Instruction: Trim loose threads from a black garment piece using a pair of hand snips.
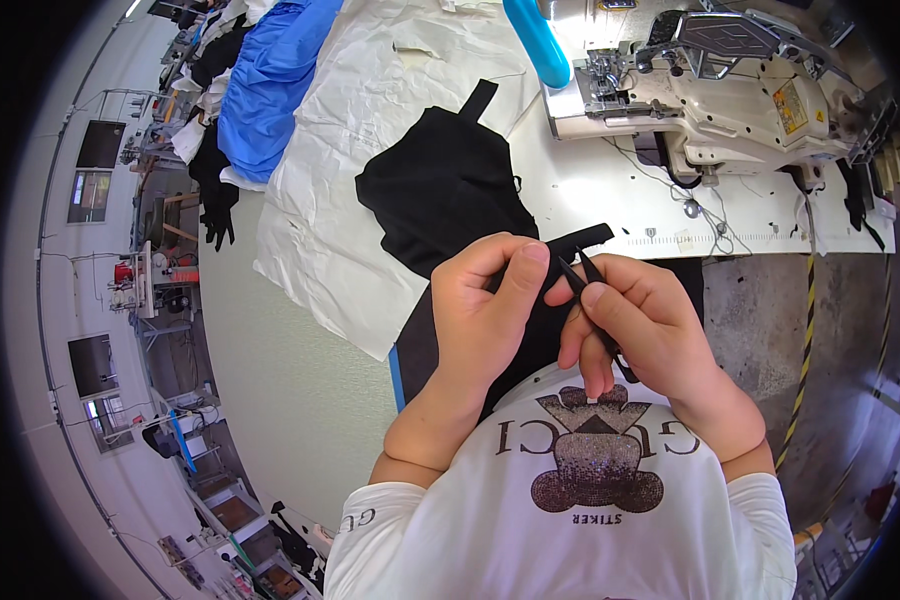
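A black garment (445, 185) lies across the table edge and hangs down toward my lap. My left hand (482, 315) is closed on it, thumb and fingers pinching the cloth near a narrow black strap end (592, 236). In my right hand (655, 318) is a pair of small black thread snips (597, 312). Their two pointed blades stand apart and aim up and to the left, right beside the pinched strap. Part of the snips' handle is hidden behind my fingers. Whether the blades touch any thread, I cannot tell.
A cream industrial sewing machine (730, 95) stands at the far right, with a bright blue tube (538, 45) beside it. Loose dark threads (705, 215) lie near the ruler-marked table edge (660, 240). Crumpled white sheeting (315, 215) covers the table under the garment. Blue cloth (267, 95) is piled at the far left.
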